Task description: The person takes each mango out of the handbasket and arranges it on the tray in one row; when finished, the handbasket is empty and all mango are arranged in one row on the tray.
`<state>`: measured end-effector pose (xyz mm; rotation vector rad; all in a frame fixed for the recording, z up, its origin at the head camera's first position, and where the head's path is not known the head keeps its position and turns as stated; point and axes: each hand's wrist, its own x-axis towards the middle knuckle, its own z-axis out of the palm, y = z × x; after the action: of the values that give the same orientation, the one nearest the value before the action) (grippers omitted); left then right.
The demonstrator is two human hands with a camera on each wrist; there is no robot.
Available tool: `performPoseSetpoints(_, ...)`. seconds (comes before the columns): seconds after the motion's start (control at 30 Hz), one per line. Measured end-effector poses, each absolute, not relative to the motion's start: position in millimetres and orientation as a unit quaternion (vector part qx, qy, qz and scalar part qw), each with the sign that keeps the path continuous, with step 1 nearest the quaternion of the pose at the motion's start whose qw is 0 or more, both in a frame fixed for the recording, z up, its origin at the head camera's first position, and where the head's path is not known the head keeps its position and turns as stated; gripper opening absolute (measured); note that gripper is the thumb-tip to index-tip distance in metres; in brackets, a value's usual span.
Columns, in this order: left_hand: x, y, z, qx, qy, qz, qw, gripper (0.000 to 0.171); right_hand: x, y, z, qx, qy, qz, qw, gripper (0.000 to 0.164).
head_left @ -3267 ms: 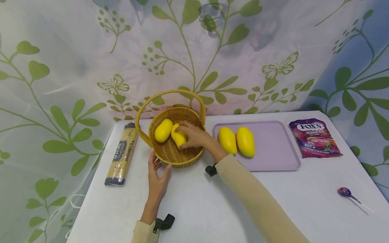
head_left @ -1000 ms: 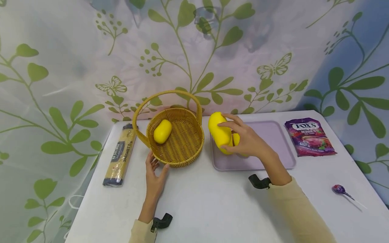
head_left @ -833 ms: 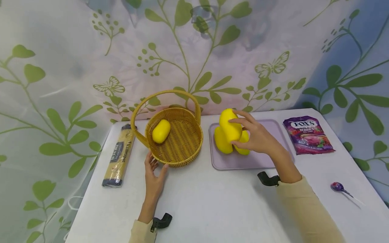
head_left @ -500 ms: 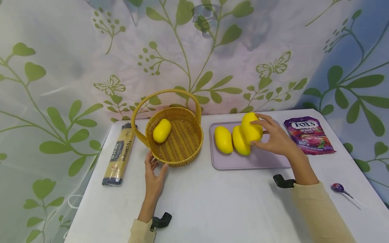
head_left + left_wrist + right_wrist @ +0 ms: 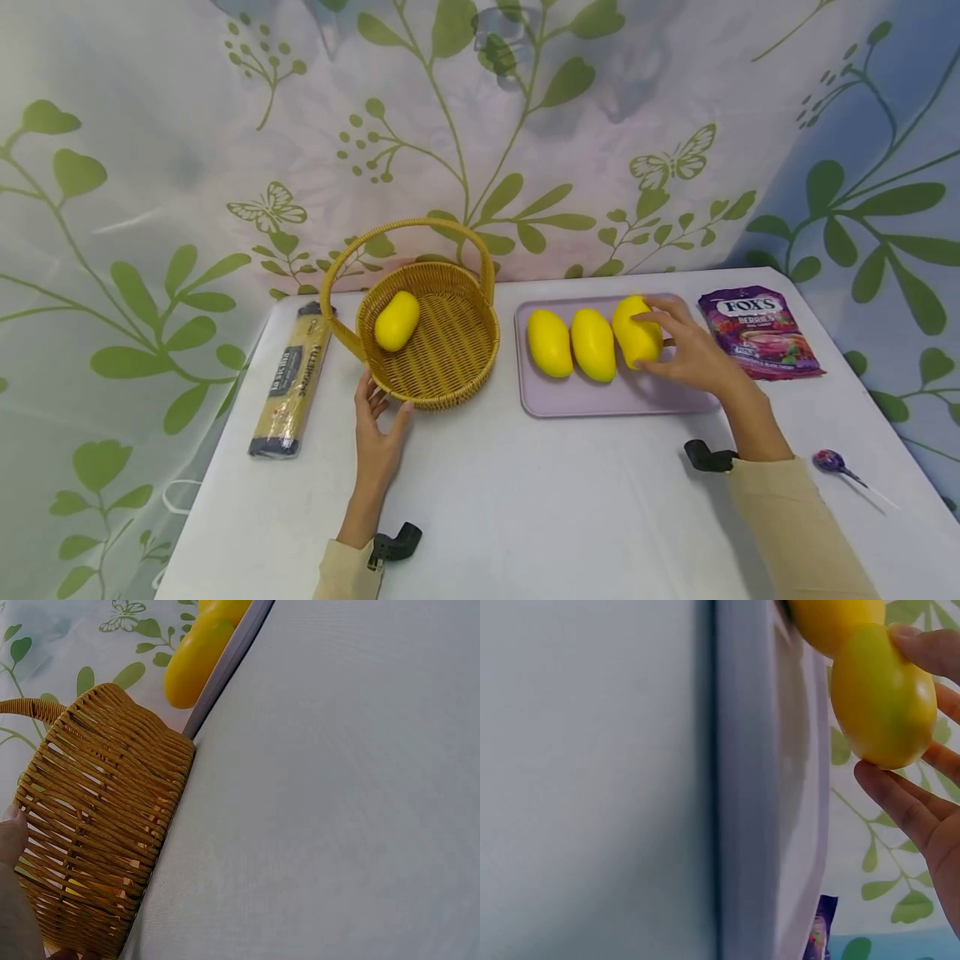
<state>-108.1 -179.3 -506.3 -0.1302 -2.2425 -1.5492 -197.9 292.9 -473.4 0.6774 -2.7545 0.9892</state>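
Observation:
My right hand (image 5: 693, 354) grips a yellow mango (image 5: 635, 332) between thumb and fingers, low at the tray's middle. To its left, two more mangoes (image 5: 592, 346) lie side by side on the lilac tray (image 5: 555, 404). In the right wrist view the held mango (image 5: 885, 697) overlaps another, its lower end on my fingertips. My left hand (image 5: 377, 442) holds the wicker basket (image 5: 450, 350) at its front left, thumb and fingers spread around the outside wall. Inside the basket, at the left, lies one mango (image 5: 397, 321).
A spaghetti pack (image 5: 292, 379) lies left of the basket. Right of the tray is a purple Fox's candy bag (image 5: 761, 333), with a lollipop (image 5: 828, 460) nearer the front right. The basket's tall handle (image 5: 405, 223) arches over it. A leaf-patterned curtain stands behind the white table.
My right hand has taken a mango from the basket, carried it rightward past the other two and lowered it at the tray. My left hand has stayed at the basket.

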Motion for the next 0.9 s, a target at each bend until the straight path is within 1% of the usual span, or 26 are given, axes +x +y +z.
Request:
performPoseSetpoints(0.13,-108,-179,-506,-0.047,-0.805,-0.554,0.205,0.075,-197,292,-482,0.206,-0.921,0.329,0.044,0.065)
performPoseSetpoints(0.23,-108,-179,-506,-0.048,-0.804,-0.555,0.207,0.075,-195,290,-485,0.194,-0.924,0.326,0.037,0.065)
performPoseSetpoints(0.4,-108,-179,-506,-0.047,-0.8,-0.56,0.208,0.075,-194,288,-486,0.189,-0.928,0.319,0.041,0.065)
performPoseSetpoints(0.63,-120,-190,-537,-0.031,-0.805,-0.555,0.21,0.079,-194,287,-486,0.202,-0.925,0.319,0.046,0.068)
performPoseSetpoints(0.9,-119,-190,-537,-0.029,-0.806,-0.554,0.207,0.078,-193,287,-483,0.192,-0.934,0.3,0.031,0.069)
